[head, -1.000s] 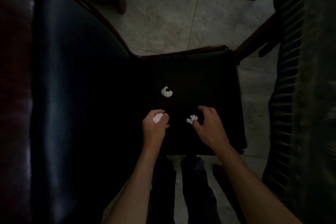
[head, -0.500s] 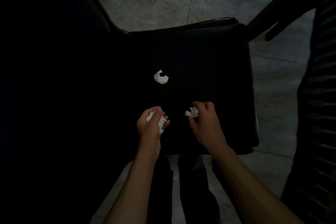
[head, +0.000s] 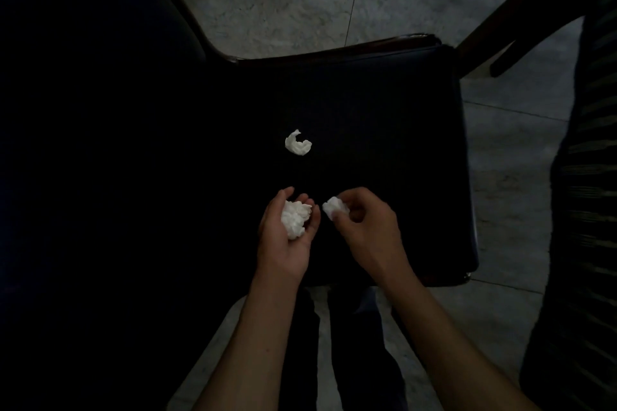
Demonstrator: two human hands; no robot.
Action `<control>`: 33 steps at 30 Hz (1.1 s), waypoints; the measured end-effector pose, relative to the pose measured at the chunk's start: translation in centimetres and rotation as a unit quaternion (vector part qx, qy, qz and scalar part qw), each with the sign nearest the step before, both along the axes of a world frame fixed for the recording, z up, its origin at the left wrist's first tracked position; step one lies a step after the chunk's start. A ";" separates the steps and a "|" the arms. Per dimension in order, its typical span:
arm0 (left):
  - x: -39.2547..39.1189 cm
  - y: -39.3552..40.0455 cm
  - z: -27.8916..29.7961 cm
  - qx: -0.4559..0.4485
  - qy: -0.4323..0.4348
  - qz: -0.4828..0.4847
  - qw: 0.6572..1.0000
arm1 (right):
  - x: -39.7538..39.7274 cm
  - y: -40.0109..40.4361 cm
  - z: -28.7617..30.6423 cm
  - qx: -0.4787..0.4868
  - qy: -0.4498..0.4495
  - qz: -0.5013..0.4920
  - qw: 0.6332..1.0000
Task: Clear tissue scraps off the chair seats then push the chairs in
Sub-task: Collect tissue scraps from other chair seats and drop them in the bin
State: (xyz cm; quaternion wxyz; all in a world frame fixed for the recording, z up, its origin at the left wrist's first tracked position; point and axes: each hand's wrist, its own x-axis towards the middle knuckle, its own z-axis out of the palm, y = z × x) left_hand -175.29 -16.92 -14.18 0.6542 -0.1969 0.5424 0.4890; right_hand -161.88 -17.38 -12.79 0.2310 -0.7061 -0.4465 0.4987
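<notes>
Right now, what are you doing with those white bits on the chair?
A person is picking tissue scraps off a dark chair seat. The left hand is turned palm up and cups a wad of scraps already gathered. The right hand pinches one scrap in its fingertips, close beside the left palm. One more scrap lies alone on the seat, farther from the person, not yet picked up.
</notes>
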 end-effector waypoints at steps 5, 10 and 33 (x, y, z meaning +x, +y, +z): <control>0.9 0.3 0.5 0.023 -0.009 0.003 1.000 | -2.4 -0.9 1.3 -0.022 0.079 -0.005 0.997; 1.0 0.7 1.1 0.035 -0.032 0.037 0.998 | -2.8 -0.8 0.9 0.017 0.053 -0.005 0.998; -2.6 5.0 -0.2 0.015 0.071 0.023 0.997 | -1.4 7.3 -1.0 0.089 -0.068 0.102 0.989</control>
